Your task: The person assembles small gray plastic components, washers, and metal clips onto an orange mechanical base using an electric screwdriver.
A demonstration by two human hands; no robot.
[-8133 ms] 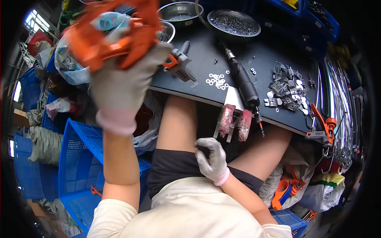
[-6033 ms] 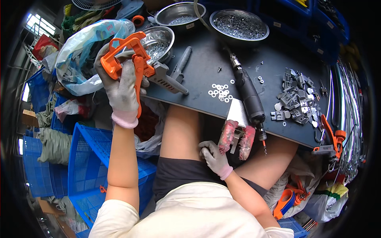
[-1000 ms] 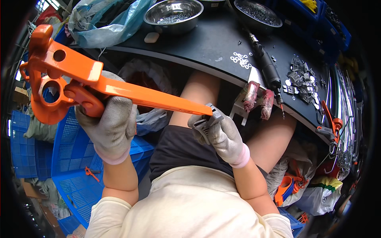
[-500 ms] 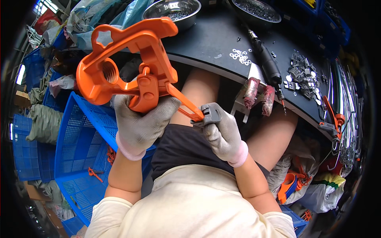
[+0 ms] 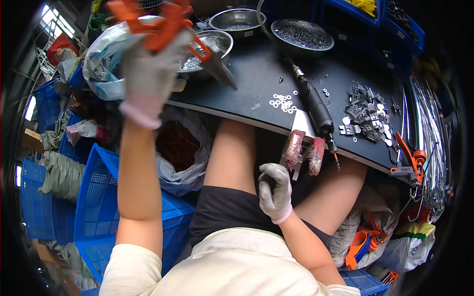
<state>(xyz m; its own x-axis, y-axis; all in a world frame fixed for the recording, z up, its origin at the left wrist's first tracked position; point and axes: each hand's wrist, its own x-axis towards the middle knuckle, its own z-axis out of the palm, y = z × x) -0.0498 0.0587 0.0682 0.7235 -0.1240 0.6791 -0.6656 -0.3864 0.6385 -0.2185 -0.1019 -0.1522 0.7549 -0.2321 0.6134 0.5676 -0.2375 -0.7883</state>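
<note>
High at the upper left, my left hand [image 5: 150,69] in a grey-white glove is closed around an orange plastic frame [image 5: 165,22] with a lever. Motion blurs both, and the frame's top runs out at the picture's edge. A grey end piece [image 5: 219,69] on the orange lever points toward the table, in front of a metal bowl [image 5: 224,42]. Over my lap, my gloved right hand [image 5: 277,192] is loosely curled. A gap shows between its thumb and fingers, and nothing is visible in it.
The dark table [image 5: 247,91] carries white washers [image 5: 284,102], a power screwdriver [image 5: 316,106], a pile of grey clips [image 5: 368,113] and a bowl of small metal parts [image 5: 302,37]. A blue basket [image 5: 98,197] stands left of my legs, beside a white bag [image 5: 185,175]. Metal rods [image 5: 432,148] hang at right.
My left hand has carried the orange frame up and away from my lap. My right hand has let go of the grey end piece and stays low over my lap.
</note>
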